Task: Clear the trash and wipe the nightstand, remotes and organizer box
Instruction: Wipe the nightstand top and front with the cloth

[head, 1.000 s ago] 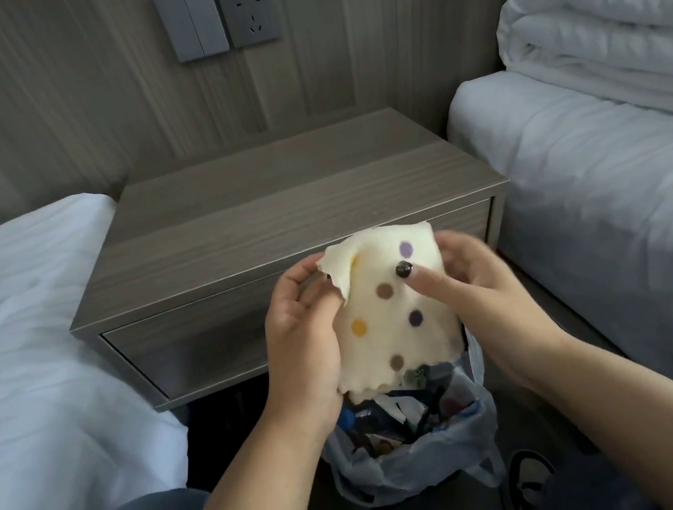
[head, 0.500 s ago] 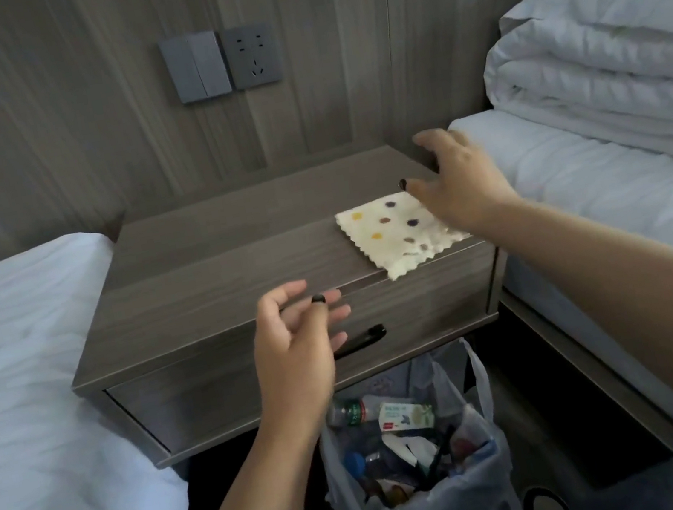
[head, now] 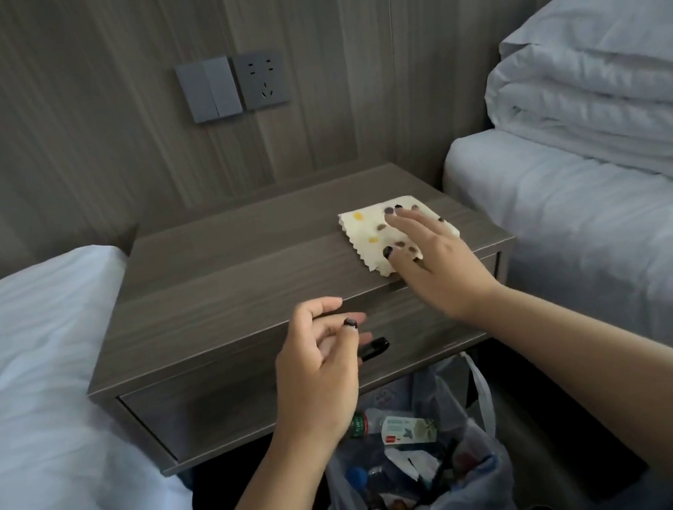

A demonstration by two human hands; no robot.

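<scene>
Wood-panelled wall backs a narrow gap between two white beds, with the nightstand [head: 242,289] as the anchor. Nearest, below its drawer front, a trash bag [head: 423,504] stands open on the floor, full of bottles and wrappers. Above the bag, in front of the drawer, the left hand [head: 320,374] hovers with fingers loosely curled, holding nothing. Behind it a dark handle [head: 373,348] shows on the drawer. On the nightstand's front right corner lies the cloth [head: 370,226] (cream, with coloured dots), and the right hand [head: 433,255] presses it flat with straight, spread fingers. Farther back, above the nightstand, a switch [head: 209,89] and socket [head: 262,80] sit on the wall.
</scene>
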